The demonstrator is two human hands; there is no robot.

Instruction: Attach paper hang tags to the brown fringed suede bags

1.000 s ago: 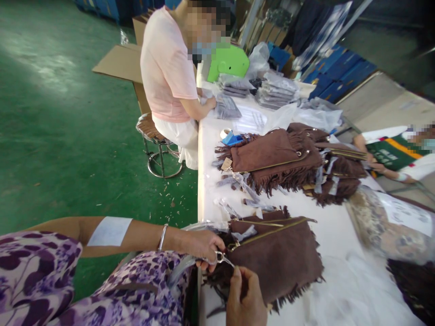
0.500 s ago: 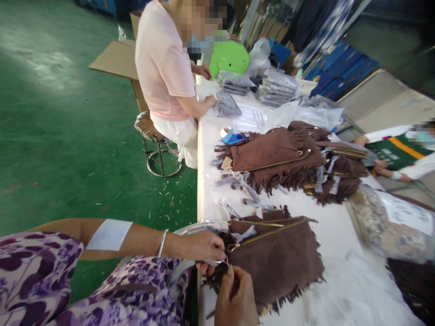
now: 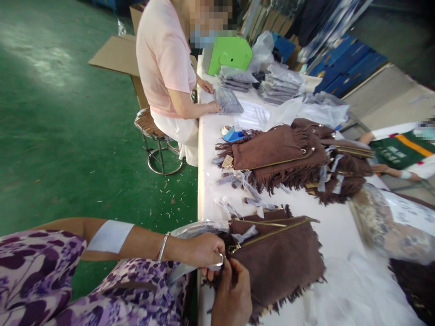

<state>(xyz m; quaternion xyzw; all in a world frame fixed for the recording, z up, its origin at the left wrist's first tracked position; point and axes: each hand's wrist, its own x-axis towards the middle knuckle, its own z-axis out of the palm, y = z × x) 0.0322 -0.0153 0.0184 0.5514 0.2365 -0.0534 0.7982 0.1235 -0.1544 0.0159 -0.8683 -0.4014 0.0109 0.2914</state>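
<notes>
Left hand (image 3: 201, 250): our grip holds metal clasp (image 3: 220, 260) | right hand (image 3: 234, 290): just beside it, grip we cannot tell | fringed brown bag (image 3: 283, 262) on desk (image 3: 207, 190)

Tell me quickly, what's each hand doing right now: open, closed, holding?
Left hand: closed, holding a shiny metal fitting.
Right hand: closed in a pinch by that fitting; anything between the fingers cannot be told.

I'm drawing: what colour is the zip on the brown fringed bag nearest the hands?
The zip is gold (head view).
</notes>
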